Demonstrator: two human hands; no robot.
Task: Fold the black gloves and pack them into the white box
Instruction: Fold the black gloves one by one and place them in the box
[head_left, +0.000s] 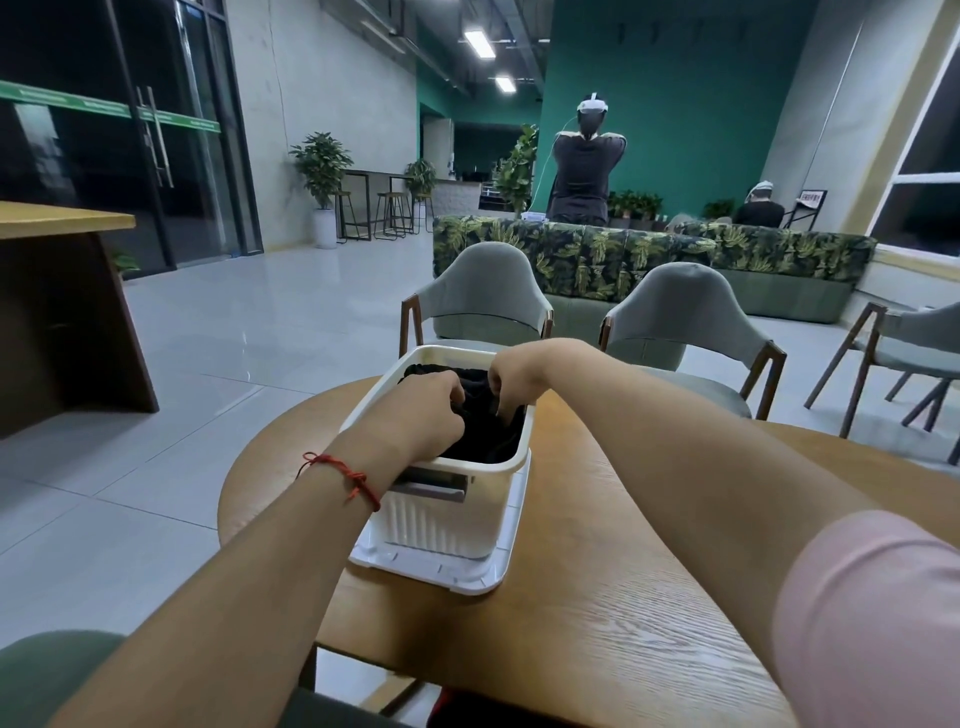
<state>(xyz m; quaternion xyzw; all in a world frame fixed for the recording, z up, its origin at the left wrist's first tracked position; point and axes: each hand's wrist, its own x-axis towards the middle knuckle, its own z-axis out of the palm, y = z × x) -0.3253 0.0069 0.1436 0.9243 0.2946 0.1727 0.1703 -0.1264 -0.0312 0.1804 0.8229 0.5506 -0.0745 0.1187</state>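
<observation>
Gleaming tiles (234, 322), wooden table (597, 597), white box (441, 530)

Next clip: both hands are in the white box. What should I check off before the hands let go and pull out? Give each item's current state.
1. Contents: the black gloves lie within the walls of the white box: ok.
2. Grip of the left hand: fingers curled into the fabric: ok.
3. Grip of the right hand: fingers pinch the fabric: ok.
4. Folds neat: cannot tell; the fabric is dark and partly covered.
5. Fabric clear of the rim: cannot tell; the right hand hides the far right edge.
6. Box steady: upright on a white tray on the wooden table: ok.
</observation>
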